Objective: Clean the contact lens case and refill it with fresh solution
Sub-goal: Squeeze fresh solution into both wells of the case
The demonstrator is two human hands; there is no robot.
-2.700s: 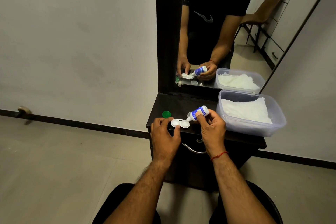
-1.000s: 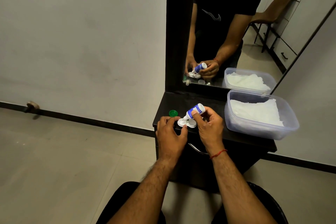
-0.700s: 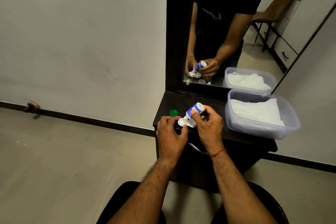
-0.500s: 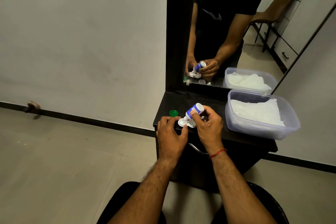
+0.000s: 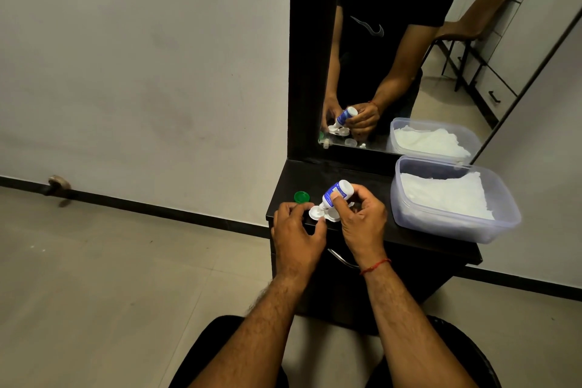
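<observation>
Now we tip the solution bottle [image 5: 337, 194] over the contact lens case [image 5: 329, 216].
White, with two shallow round wells joined side by side and both uncapped, the case sits near the front left corner of the dresser top [image 5: 315, 176]. Our left hand [image 5: 296, 230] pinches its left end between thumb and fingertips. Our right hand [image 5: 362, 220] grips the small white, blue-labelled bottle, tilted nozzle-down at the left well. A green cap [image 5: 301, 197] lies just behind the left hand, and a clear tub [image 5: 453, 224] of white tissue stands at the right edge.
</observation>
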